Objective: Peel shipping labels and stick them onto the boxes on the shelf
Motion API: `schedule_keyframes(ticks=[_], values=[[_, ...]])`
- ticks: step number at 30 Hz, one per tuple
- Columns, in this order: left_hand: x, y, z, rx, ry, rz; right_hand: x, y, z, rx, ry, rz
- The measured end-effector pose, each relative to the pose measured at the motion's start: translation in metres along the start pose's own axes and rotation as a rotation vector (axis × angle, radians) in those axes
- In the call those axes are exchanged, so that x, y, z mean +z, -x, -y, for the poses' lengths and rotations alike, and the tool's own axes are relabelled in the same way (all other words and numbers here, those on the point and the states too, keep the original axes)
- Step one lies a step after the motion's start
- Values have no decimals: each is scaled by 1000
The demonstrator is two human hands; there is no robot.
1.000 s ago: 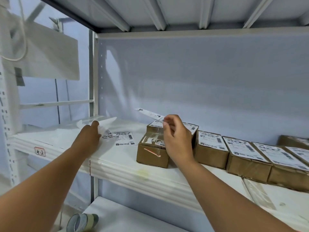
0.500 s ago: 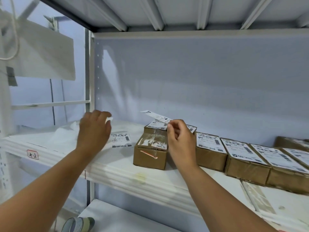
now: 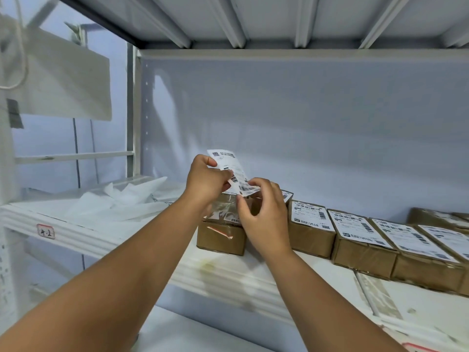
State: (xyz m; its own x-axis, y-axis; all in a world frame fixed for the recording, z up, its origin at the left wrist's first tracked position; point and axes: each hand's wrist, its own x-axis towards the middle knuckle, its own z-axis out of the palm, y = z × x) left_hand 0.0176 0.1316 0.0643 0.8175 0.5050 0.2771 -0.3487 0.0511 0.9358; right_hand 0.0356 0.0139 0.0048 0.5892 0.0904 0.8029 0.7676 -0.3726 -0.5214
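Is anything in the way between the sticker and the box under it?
Nothing visible is. The left hand and right hand pinch the label just above the unlabelled box, with only open air between the label and the box top.

Two bare forearms reach forward from the lower corners and meet at centre, left hand (image 3: 206,180) raised, curled fingers pinching the label (image 3: 239,168) at its left edge, right hand (image 3: 265,217) just below, fingertips pinching its lower end, back toward the camera
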Motion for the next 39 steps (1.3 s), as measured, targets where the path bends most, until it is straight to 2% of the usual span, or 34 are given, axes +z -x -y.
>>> schedule_keyframes(ticks=[2, 4, 6, 9, 12, 28, 39], values=[[-3, -2, -2, 28, -29, -29, -1, 1, 2, 42, -87, 57], [-8, -5, -6, 46, -63, -26, -4, -1, 4, 116, -168, 29], [-14, -5, -10, 16, -81, 54, -7, -5, 3, 213, -253, -41], [-21, -2, -13, -82, -157, 211, -9, -11, 0, 386, -466, -29], [-22, 1, -10, -135, -215, 278, -5, -12, -5, 458, -481, -3], [-30, -2, 4, -121, -399, 242, -2, -13, -7, 493, -433, 96], [-28, -3, 12, 37, -578, 236, -3, -12, -8, 484, -378, 115]])
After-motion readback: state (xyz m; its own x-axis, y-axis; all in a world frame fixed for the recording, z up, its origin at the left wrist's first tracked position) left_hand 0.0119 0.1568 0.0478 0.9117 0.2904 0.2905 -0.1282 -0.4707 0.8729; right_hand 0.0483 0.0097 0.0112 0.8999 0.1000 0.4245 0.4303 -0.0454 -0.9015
